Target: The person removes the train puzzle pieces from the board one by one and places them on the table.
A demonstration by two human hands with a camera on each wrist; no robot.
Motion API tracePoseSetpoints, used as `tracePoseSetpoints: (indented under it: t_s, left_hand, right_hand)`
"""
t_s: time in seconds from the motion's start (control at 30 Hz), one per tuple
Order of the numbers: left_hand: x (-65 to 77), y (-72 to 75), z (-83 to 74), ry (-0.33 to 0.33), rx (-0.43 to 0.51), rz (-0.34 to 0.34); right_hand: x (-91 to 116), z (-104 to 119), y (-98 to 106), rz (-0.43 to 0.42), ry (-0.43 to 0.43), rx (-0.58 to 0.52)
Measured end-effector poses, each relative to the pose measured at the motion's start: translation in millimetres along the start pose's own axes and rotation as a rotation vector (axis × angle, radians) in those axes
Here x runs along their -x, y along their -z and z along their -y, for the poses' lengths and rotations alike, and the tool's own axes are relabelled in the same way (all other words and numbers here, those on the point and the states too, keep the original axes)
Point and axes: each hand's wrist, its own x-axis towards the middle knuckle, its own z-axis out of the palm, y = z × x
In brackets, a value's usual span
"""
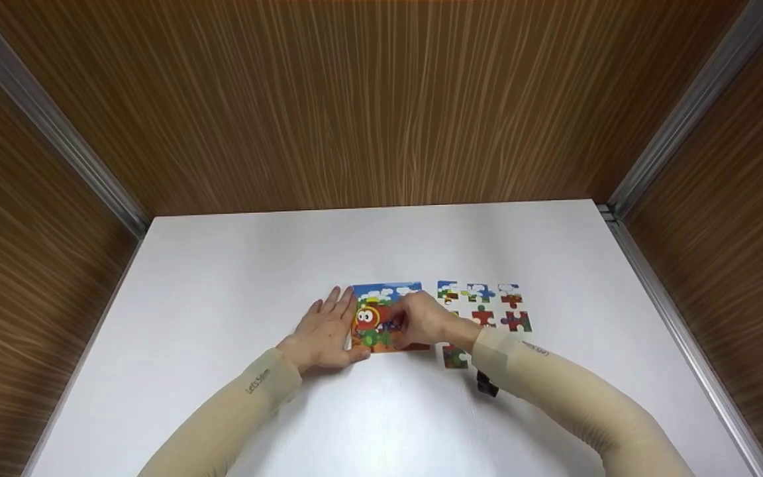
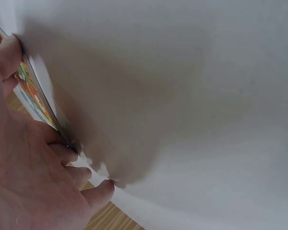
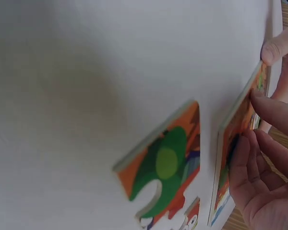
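Observation:
A thin picture puzzle board [image 1: 385,291] with a red cartoon character lies on the white table. My left hand [image 1: 325,334] lies spread along its left side, thumb at the lower left corner and fingertips up the edge. In the left wrist view, the thumb and little fingers border the board's edge [image 2: 50,108]. My right hand [image 1: 421,318] is over the board's right half, fingers bent and thumb and fingertips down on the picture [image 3: 237,120]. I cannot tell whether a piece is between them. A loose puzzle piece [image 3: 168,163], green and orange, lies beside the board.
Several loose puzzle pieces lie in rows right of the board, among them a top one [image 1: 479,292] and a red one [image 1: 517,321]. The right forearm partly covers this group. A small black object [image 1: 487,385] shows below the right wrist. Wood-grain panels [image 1: 381,106] surround the table.

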Motion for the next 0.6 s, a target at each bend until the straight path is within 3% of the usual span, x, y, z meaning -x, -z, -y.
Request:
tracePoseSetpoints:
  t_s: [0.37, 0.6]
  left_hand:
    - [0.5, -1.3, -0.9, 0.004, -0.009, 0.0]
    - [0.2, -0.7, -0.9, -0.005, -0.002, -0.005]
  right_hand:
    - [2.8, -3.8, -5.2, -0.012, -0.004, -0.034]
    - [6.7, -6.1, -7.3, -0.077, 0.04, -0.043]
